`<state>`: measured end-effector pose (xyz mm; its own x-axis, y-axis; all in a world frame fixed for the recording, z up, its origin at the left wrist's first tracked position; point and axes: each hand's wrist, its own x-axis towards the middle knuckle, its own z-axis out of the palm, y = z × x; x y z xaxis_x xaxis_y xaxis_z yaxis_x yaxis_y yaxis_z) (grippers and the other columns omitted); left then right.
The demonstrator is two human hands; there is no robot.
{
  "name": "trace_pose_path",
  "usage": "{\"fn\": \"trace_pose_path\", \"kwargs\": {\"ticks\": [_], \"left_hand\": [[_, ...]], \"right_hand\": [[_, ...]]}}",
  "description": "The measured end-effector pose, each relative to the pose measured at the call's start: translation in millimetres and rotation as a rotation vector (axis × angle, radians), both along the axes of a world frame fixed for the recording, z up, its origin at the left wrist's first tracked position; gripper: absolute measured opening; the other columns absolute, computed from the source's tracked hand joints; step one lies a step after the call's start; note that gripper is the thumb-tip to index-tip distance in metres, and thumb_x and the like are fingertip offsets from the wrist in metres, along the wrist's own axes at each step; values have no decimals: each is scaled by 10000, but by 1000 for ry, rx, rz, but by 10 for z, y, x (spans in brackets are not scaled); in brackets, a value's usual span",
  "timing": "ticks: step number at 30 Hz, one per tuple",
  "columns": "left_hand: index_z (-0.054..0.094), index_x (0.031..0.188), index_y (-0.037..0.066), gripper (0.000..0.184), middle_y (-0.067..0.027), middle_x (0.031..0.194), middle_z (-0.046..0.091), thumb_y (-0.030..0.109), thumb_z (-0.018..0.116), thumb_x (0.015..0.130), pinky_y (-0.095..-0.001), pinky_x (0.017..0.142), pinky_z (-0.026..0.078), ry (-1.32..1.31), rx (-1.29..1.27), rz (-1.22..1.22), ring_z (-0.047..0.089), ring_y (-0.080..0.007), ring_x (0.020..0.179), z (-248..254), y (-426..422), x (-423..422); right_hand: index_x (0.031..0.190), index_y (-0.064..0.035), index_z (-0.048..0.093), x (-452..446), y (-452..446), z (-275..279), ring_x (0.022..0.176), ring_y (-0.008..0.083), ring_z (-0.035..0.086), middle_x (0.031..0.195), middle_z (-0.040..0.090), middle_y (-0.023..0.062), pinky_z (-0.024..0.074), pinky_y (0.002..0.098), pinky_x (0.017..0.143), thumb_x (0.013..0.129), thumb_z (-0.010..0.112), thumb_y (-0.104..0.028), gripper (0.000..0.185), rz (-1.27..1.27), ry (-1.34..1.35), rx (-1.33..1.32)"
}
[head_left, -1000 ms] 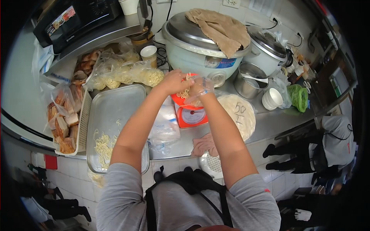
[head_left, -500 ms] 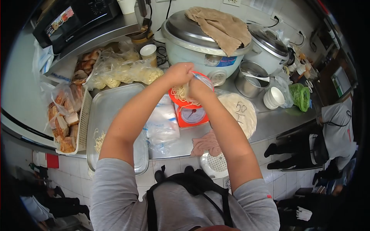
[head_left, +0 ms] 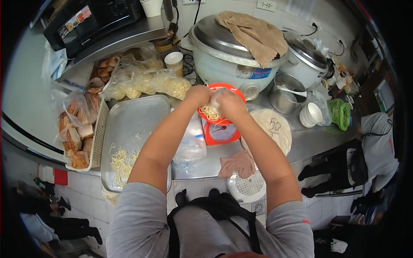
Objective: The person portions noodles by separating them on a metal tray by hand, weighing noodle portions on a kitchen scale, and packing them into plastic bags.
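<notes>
A clear plastic bag (head_left: 216,97) is bunched between my two hands over the red pan (head_left: 235,89) of a kitchen scale (head_left: 222,131). My left hand (head_left: 198,96) is closed on the bag's left side. My right hand (head_left: 232,105) is curled round its right side, its fingertips mostly hidden. Pale noodles (head_left: 211,113) lie in the pan just below the hands. More loose noodles (head_left: 124,165) are in the metal tray (head_left: 140,101), partly behind my left forearm. Flat plastic bags (head_left: 190,142) lie left of the scale.
A large rice cooker (head_left: 215,71) stands behind the scale. Bagged noodles (head_left: 176,88) and a basket (head_left: 100,133) of meat pieces are at left. At right are a round pack marked 50 (head_left: 273,129), a metal pot (head_left: 282,96) and white bowls (head_left: 310,114). A pink cloth (head_left: 238,164) lies at the front edge.
Both hands have come down closer to the pan, the bag now bunched lower between them. The view has shifted slightly, and more noodles show in the tray.
</notes>
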<state>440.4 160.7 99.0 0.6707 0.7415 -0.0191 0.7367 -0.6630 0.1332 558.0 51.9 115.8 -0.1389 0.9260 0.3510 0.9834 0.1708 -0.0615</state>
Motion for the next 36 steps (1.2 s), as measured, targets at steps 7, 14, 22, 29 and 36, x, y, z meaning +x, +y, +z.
{"fn": "trace_pose_path", "kwargs": {"ticks": [7,14,22,29,36], "left_hand": [[624,905,122,266,-120,1016,543,318,490,785,-388,758,444,54,153,196,520,-293,940,120,-202,4],[595,806,26,252,-167,832,575,243,469,790,-406,720,430,-43,-59,96,544,-311,809,141,-407,-307],[537,706,4,190,-167,718,564,191,543,743,-396,626,408,-845,111,87,528,-332,694,-19,-786,-350],[483,798,3,151,-172,668,539,146,531,785,-353,545,407,-1121,-40,171,533,-316,612,-31,-779,-169],[463,781,23,122,-176,681,543,139,486,813,-370,558,409,-1080,-102,184,542,-325,632,22,-966,-145]], "right_hand": [[804,-54,563,129,-106,71,859,287,528,870,526,127,446,362,732,531,637,-40,283,130,436,467],[1172,-64,411,123,359,280,1028,350,463,1123,463,200,387,351,865,563,666,-100,661,-220,966,143],[1280,38,212,190,-64,275,1210,393,231,1288,235,285,248,441,967,605,669,-432,941,-295,289,-287],[1094,17,475,-291,-17,-86,918,370,533,1030,527,225,432,455,727,782,483,-292,439,-536,184,-267],[827,-46,520,132,438,-307,558,176,539,598,508,52,451,290,440,826,425,-197,177,130,2235,-993]]}}
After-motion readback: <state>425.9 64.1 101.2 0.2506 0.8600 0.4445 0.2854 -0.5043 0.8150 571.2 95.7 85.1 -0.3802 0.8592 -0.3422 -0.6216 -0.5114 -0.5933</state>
